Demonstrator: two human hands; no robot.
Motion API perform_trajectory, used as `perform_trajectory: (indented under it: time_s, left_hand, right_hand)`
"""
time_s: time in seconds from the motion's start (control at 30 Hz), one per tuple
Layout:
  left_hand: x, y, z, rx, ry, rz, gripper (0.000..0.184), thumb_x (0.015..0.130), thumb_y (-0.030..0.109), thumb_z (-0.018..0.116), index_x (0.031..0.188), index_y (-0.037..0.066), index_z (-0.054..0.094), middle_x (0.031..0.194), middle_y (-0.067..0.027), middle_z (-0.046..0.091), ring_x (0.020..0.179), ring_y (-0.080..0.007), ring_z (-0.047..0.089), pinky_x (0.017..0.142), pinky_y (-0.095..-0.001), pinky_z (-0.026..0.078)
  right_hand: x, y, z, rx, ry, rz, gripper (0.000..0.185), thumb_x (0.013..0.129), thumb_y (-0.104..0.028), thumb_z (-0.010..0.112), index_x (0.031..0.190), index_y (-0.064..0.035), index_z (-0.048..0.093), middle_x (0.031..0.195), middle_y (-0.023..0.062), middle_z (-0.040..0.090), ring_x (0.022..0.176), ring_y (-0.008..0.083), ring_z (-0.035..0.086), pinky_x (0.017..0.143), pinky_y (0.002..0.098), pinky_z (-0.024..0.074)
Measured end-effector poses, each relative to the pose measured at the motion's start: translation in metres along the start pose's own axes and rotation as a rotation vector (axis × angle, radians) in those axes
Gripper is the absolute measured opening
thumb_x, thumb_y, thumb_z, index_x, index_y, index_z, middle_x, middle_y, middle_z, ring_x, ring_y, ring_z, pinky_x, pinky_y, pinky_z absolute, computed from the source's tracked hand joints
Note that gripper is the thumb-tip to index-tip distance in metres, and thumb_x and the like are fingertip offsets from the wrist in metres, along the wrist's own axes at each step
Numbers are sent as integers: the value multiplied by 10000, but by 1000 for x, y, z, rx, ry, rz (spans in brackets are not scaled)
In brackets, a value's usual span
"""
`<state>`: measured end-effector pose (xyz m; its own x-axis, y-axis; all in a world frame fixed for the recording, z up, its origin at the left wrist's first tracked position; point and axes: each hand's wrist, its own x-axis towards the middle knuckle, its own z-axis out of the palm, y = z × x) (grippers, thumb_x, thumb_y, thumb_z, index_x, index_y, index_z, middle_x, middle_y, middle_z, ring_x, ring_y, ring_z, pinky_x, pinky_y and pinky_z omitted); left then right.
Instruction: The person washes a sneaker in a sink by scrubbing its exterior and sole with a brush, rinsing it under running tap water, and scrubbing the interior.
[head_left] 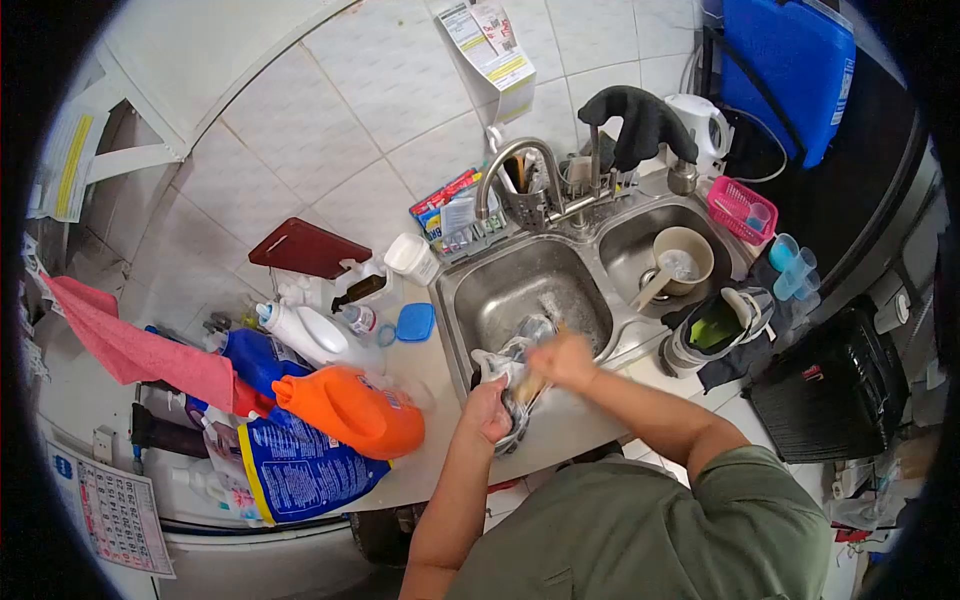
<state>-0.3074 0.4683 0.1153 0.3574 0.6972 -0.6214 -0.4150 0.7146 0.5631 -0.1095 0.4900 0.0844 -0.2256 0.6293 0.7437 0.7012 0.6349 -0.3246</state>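
Note:
My left hand [487, 410] is closed on a grey and white shoe [492, 364], held at the front edge of the left sink basin [480, 305]. Pressed against the shoe is a tan, wooden-looking brush [530, 387], partly smeared by motion. My right hand [562, 360] wraps round the brush, its fingers blurred. Wet suds show in the basin just beyond the shoe. A second grey shoe [685, 345] with a lime-green inside stands right of the sink, apart from both hands.
The right basin holds a beige dipper [700, 245]. A curved faucet [520, 145] rises behind the basins. Left of the sink stand an orange jug [365, 410], a white bottle [315, 335] and a blue sponge-like block [415, 322]. A pink basket [740, 208] sits at the right.

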Motion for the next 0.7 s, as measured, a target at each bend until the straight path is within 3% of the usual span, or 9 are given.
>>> perform_trajectory:
  time_s: [0.1,0.13,0.23,0.3,0.33,0.47,0.57,0.63,0.7]
  left_hand:
    - [0,-1,2,-25,-28,28,330,1032,194,389,1239,-15,537,1170,-141,660,1070,-267,654,972,-416,520]
    - [1,2,5,-39,-55,16,323,1029,191,405,1236,-12,547,1169,-143,661,1068,-273,654,968,-417,521]
    - [-7,-4,-2,60,-19,4,299,1003,164,485,1232,-7,572,1175,-135,660,1063,-274,650,953,-408,519]
    - [-6,-7,0,322,103,78,306,963,122,576,1240,-8,584,1191,-113,652,1058,-253,641,935,-390,512]
    - [-3,-6,3,449,159,121,322,943,102,622,1244,-9,590,1199,-102,648,1056,-243,636,927,-381,509]
    - [2,-4,-8,517,85,232,426,910,135,668,1300,-1,563,1204,-89,647,1047,-211,623,915,-338,489]
    - [-1,8,-9,97,-74,94,360,926,95,623,1272,12,570,1178,-93,652,1030,-227,646,888,-352,534]
    - [-3,17,-13,75,-45,102,291,944,67,572,1231,20,582,1152,-105,659,1010,-244,666,864,-381,568]
    - [-8,17,-12,63,-59,90,287,950,69,563,1232,16,578,1150,-113,661,1009,-251,668,867,-390,569]
  right_hand:
    - [-7,8,3,-170,-134,260,279,844,-258,647,592,-142,617,548,95,591,497,307,593,489,441,488]
    - [-6,-12,-3,28,-37,180,317,864,-274,621,572,-150,634,561,102,606,501,312,599,491,432,495]
    - [-20,18,16,-160,-123,113,353,874,-308,603,572,-137,661,575,113,623,511,319,612,501,429,504]
    - [-6,57,-10,-167,-125,722,406,917,-372,548,649,-106,696,604,147,634,587,370,637,569,473,513]
    - [3,63,-27,-239,-59,788,504,966,-417,445,678,-89,696,673,158,671,597,378,651,581,497,514]
    - [17,36,-41,-1,-99,838,498,951,-420,459,682,-82,706,643,192,648,611,386,652,624,487,521]
    - [-4,-1,-2,-100,-210,821,411,908,-352,517,647,-85,689,631,154,656,564,355,644,620,455,537]
    - [4,-43,-27,35,-98,246,431,896,-319,562,529,-98,616,582,131,629,537,300,637,552,432,514]
    - [4,-6,-10,-283,-107,254,385,878,-290,598,531,-127,576,556,100,608,504,268,622,515,409,499]
